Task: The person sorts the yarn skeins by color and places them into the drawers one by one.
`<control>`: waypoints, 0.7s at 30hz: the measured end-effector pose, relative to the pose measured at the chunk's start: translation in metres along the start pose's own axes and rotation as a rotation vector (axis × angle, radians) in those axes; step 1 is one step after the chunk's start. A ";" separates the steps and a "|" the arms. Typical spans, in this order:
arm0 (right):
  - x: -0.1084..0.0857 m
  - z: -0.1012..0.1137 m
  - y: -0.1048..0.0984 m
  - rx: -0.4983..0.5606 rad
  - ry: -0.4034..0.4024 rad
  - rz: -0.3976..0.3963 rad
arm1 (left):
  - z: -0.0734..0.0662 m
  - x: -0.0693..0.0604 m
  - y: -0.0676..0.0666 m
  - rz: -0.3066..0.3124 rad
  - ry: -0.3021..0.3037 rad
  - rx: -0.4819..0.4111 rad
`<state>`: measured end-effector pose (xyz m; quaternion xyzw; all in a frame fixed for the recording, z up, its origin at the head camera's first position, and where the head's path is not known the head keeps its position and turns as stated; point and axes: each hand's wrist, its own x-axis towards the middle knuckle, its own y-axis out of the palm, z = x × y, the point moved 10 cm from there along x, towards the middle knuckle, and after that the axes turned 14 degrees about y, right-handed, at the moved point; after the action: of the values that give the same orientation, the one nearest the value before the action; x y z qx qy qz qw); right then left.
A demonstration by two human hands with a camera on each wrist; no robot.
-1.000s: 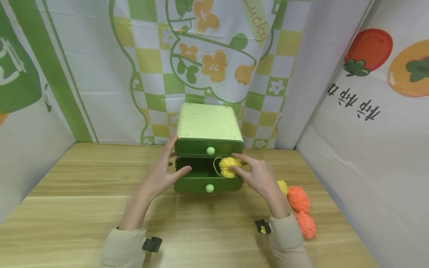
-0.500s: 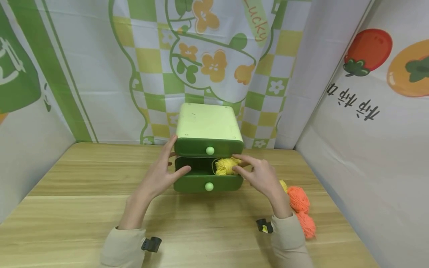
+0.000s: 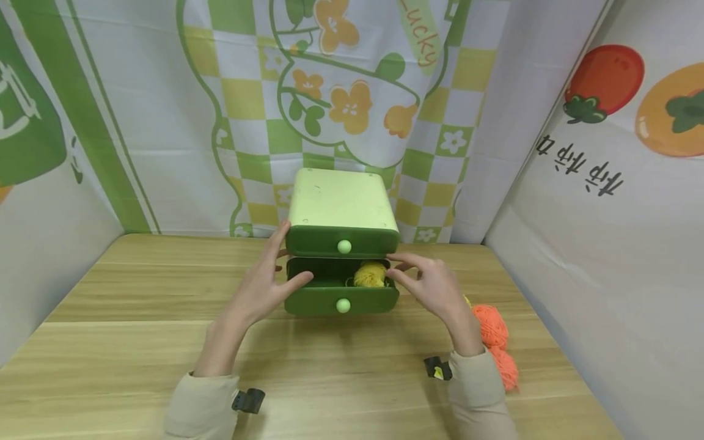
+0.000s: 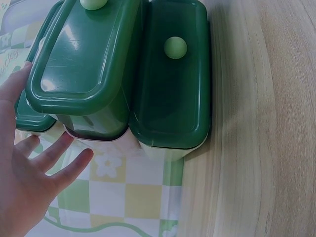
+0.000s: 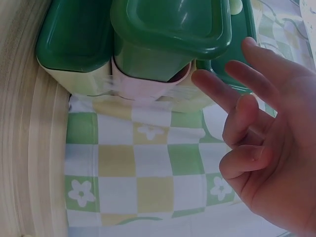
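A small cabinet [image 3: 341, 198] with a pale green top and dark green drawers stands at the back of the table. One drawer [image 3: 313, 300] below the top one is pulled out, and a yellow yarn ball [image 3: 370, 275] lies in its right part with a loose strand. My left hand [image 3: 258, 290] is at the cabinet's left side, fingers spread, thumb over the drawer's left end. Beside the drawer's right end is my right hand [image 3: 431, 287], fingertips near the yarn. In the right wrist view this hand [image 5: 271, 133] has loosely bent fingers and holds nothing.
Two orange yarn balls [image 3: 491, 326] lie on the wooden table [image 3: 341, 379] to the right, partly behind the right forearm. A bit of yellow yarn [image 3: 467, 300] shows beside them. A patterned curtain [image 3: 247, 98] hangs close behind the cabinet.
My right hand has let go of the yellow yarn ball and drawn slightly right. The ball has settled lower into the drawer. My left hand stays in place.
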<state>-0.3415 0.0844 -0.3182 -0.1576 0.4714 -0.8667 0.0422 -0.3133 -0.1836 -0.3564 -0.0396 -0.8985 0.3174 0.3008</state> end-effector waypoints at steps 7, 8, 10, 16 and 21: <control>0.000 0.000 -0.004 0.005 -0.035 -0.021 | 0.002 -0.001 0.000 -0.006 -0.008 -0.003; 0.000 -0.001 -0.005 0.008 -0.040 -0.026 | 0.002 -0.001 0.000 -0.007 -0.012 -0.003; 0.000 -0.001 -0.007 0.011 -0.048 -0.038 | 0.002 -0.001 0.000 -0.008 -0.016 -0.005; -0.001 -0.003 -0.012 0.015 -0.056 -0.068 | 0.001 -0.001 -0.001 -0.007 -0.014 -0.001; -0.002 -0.006 -0.018 0.029 -0.050 -0.075 | 0.001 0.000 -0.001 -0.003 -0.017 0.003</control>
<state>-0.3406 0.0998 -0.3069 -0.1962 0.4513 -0.8702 0.0239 -0.3135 -0.1847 -0.3568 -0.0352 -0.9005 0.3187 0.2939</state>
